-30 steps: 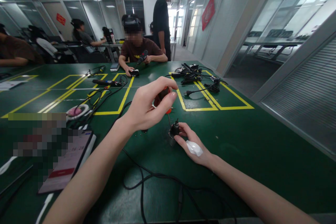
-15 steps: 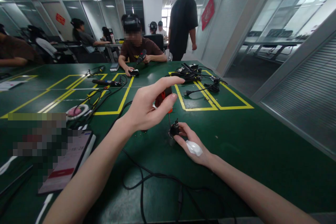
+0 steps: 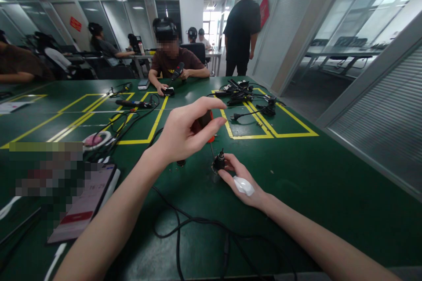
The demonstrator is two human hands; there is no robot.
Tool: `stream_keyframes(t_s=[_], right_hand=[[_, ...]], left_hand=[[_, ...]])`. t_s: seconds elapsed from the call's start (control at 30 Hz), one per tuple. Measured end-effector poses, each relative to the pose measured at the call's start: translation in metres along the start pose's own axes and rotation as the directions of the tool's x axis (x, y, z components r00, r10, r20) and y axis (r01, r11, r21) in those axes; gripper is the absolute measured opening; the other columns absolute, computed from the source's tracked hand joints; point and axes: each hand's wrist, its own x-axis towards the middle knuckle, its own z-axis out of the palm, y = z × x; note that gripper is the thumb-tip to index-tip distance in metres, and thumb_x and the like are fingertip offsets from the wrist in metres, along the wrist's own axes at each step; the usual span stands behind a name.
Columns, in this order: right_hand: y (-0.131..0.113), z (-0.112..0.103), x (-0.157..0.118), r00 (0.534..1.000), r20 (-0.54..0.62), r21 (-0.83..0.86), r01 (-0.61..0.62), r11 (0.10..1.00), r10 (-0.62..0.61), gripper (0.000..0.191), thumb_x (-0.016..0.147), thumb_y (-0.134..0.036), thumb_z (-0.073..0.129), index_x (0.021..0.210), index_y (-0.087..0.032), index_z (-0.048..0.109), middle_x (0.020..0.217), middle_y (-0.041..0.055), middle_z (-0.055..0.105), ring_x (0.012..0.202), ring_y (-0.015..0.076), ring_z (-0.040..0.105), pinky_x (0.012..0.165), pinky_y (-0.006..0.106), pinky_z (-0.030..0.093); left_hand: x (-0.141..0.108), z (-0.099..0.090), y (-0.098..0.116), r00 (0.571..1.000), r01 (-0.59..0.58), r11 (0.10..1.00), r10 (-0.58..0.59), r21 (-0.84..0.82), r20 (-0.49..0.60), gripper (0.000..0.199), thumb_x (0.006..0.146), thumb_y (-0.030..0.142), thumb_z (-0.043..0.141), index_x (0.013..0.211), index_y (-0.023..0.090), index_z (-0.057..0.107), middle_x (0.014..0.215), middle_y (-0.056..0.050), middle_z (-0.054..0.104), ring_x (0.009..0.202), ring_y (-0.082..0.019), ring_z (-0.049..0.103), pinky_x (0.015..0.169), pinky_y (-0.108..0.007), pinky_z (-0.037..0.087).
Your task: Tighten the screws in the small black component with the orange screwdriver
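Observation:
My left hand [image 3: 189,129] is raised over the table, its fingers curled around the handle of a red and black screwdriver [image 3: 206,120]. The thin shaft points down to a small black and metal cylindrical part [image 3: 219,161]. That part stands upright on the table, held between thumb and fingers of my right hand [image 3: 239,178], which has a white patch near the wrist. A small dark round piece [image 3: 181,163] lies just below my left hand.
Black cables [image 3: 198,219] run across the green table [image 3: 313,193] in front. A phone [image 3: 82,204] lies at left, beside a white roll [image 3: 98,139]. Tangled cables [image 3: 237,92] lie at the back right. A person [image 3: 168,59] sits opposite with a tool.
The screwdriver handle has shifted slightly left and turned, and my left fingers have moved a little. My right hand stays on the part. A standing person has moved to the right.

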Motion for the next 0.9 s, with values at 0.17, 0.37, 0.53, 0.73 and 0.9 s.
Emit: stream_keyframes(t_s=[0.17, 0.37, 0.53, 0.73, 0.9], right_hand=[[0.0034, 0.0015, 0.0, 1.0, -0.007, 0.016, -0.013, 1.0, 0.013, 0.034, 0.095, -0.033, 0.06, 0.127, -0.023, 0.056, 0.118, 0.0104, 0.073, 0.108, 0.0269, 0.072, 0.097, 0.046, 0.059], [0.0012, 0.0011, 0.0004, 1.0, -0.005, 0.005, -0.01, 1.0, 0.01, 0.033, 0.095, -0.031, 0.06, 0.127, -0.023, 0.056, 0.119, 0.0102, 0.073, 0.11, 0.0269, 0.071, 0.101, 0.048, 0.058], [-0.0019, -0.0001, -0.0003, 1.0, 0.0, -0.002, -0.008, 1.0, 0.008, 0.031, 0.095, -0.031, 0.06, 0.126, -0.024, 0.056, 0.119, 0.0093, 0.073, 0.11, 0.026, 0.071, 0.1, 0.047, 0.058], [-0.0004, 0.0003, 0.0001, 1.0, 0.0, -0.003, -0.005, 1.0, 0.005, 0.032, 0.095, -0.031, 0.06, 0.126, -0.025, 0.057, 0.12, 0.0089, 0.073, 0.11, 0.0257, 0.071, 0.099, 0.046, 0.058], [-0.0015, 0.0003, 0.0001, 1.0, -0.005, 0.006, -0.007, 1.0, 0.008, 0.032, 0.095, -0.033, 0.06, 0.126, -0.024, 0.057, 0.119, 0.0101, 0.073, 0.109, 0.027, 0.071, 0.099, 0.047, 0.058]], left_hand=[[-0.0003, -0.001, 0.0019, 0.999, 0.0, 0.999, 0.003, -0.054, 0.053, 0.032, 0.102, 0.02, 0.043, 0.128, 0.016, 0.061, 0.084, -0.001, 0.068, 0.06, -0.007, 0.06, 0.056, -0.02, 0.048], [0.0003, 0.001, 0.0012, 1.0, -0.02, 1.0, 0.02, 0.003, 0.012, 0.028, 0.101, 0.02, 0.054, 0.127, 0.017, 0.062, 0.09, 0.0, 0.072, 0.058, -0.005, 0.059, 0.058, -0.019, 0.048], [-0.0002, 0.0002, 0.0005, 1.0, -0.027, 0.999, 0.027, 0.041, -0.005, 0.022, 0.099, 0.024, 0.062, 0.119, 0.016, 0.064, 0.084, 0.002, 0.071, 0.058, -0.006, 0.059, 0.059, -0.02, 0.047], [-0.0015, 0.0001, 0.001, 0.997, 0.009, 0.999, -0.006, -0.048, 0.072, 0.039, 0.101, 0.017, 0.043, 0.137, 0.019, 0.057, 0.087, 0.0, 0.07, 0.062, -0.009, 0.061, 0.062, -0.022, 0.051], [-0.0007, 0.0023, -0.0003, 1.0, -0.007, 1.0, 0.007, 0.004, 0.027, 0.034, 0.1, 0.023, 0.058, 0.134, 0.02, 0.059, 0.096, -0.001, 0.072, 0.061, -0.007, 0.06, 0.059, -0.02, 0.049]])
